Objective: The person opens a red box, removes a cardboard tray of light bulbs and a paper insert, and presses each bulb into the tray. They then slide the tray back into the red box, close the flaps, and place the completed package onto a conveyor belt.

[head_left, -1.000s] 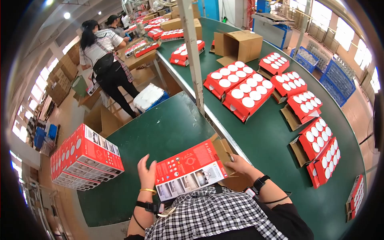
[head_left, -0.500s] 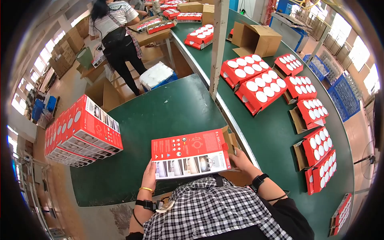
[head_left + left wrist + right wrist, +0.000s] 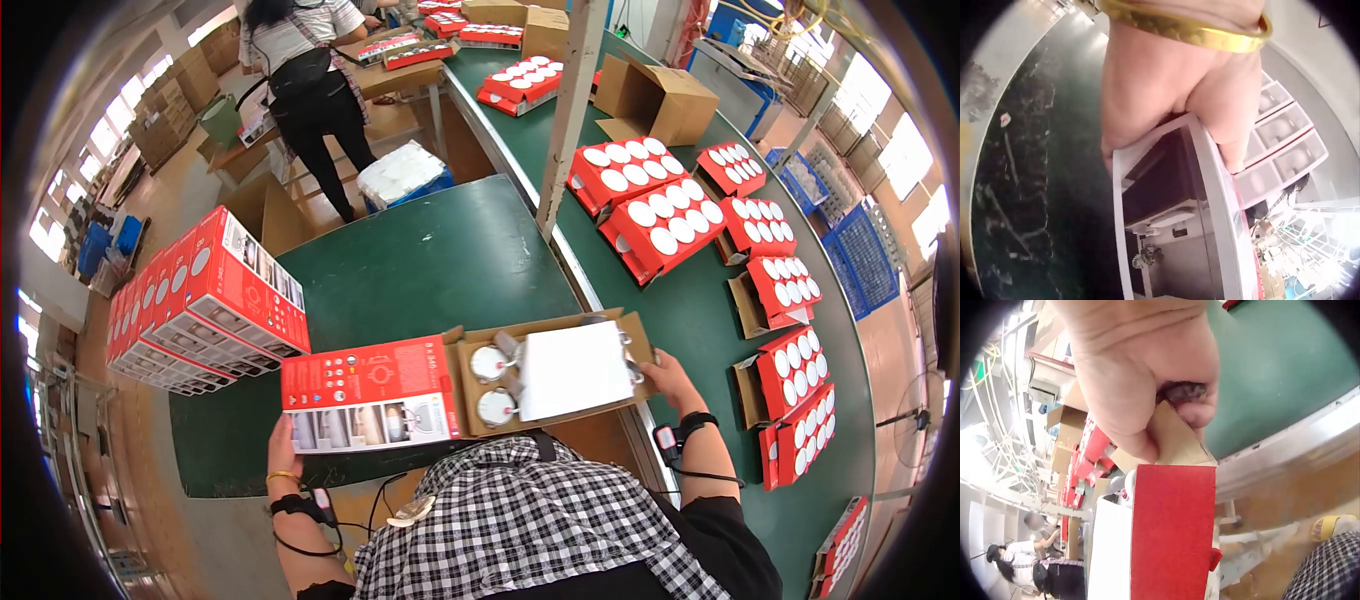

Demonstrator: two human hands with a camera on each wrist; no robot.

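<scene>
A red printed sleeve (image 3: 375, 395) lies across in front of the body, with an open cardboard tray (image 3: 455, 385) extending from its right end. In the tray are round lamps (image 3: 489, 364) and a white sheet (image 3: 572, 370). My left hand (image 3: 283, 445) grips the sleeve's left end; in the left wrist view the hand (image 3: 1179, 87) straddles that end, thumb and fingers on opposite sides. My right hand (image 3: 672, 382) holds the tray's right end; in the right wrist view the hand (image 3: 1141, 381) pinches a cardboard flap (image 3: 1175, 437).
Red boxes (image 3: 215, 295) stand in a row on the green table's left side. Red trays with white discs (image 3: 668, 225) and an open carton (image 3: 655, 100) sit on the green belt (image 3: 640, 300) beyond a metal post (image 3: 572, 120). A person (image 3: 310, 90) stands at the back.
The tray with lamps and white sheet has come out of the sleeve's right end. My left hand and the sleeve have moved left, my right hand right. The head view has shifted.
</scene>
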